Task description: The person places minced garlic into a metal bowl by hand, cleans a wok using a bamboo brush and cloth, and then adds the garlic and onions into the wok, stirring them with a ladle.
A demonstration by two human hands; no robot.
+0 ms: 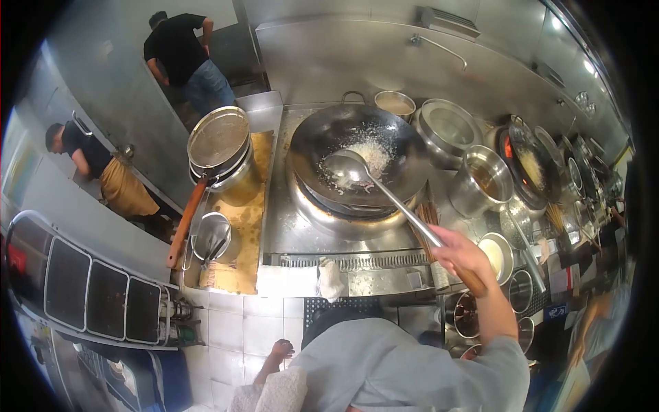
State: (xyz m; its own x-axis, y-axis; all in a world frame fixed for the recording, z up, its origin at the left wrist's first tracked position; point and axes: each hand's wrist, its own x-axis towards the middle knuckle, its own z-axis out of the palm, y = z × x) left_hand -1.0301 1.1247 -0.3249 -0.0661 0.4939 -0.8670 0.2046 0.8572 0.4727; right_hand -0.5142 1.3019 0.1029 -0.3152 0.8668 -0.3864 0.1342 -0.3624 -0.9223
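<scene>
My right hand (463, 255) is wrapped round the wooden-ended handle of a long metal ladle (347, 167). The ladle's bowl rests inside a large dark wok (312, 147), against a heap of small white pieces (374, 154) spread over the wok's middle. Under the wok is a round metal burner ring (343, 223). Low in the view, my left hand (281, 349) hangs beside my body over the tiled floor, away from the stove; its fingers are too small and blurred to read. A folded white cloth (331, 280) lies on the stove's front edge.
At the left stand a strainer (218, 137) on a pot and a small metal container (214, 233). Right of the wok are metal pots (480, 175), a bowl of pale liquid (495, 257) and another wok (528, 165) over flame. Two people stand at the upper left; another person's arm shows at right.
</scene>
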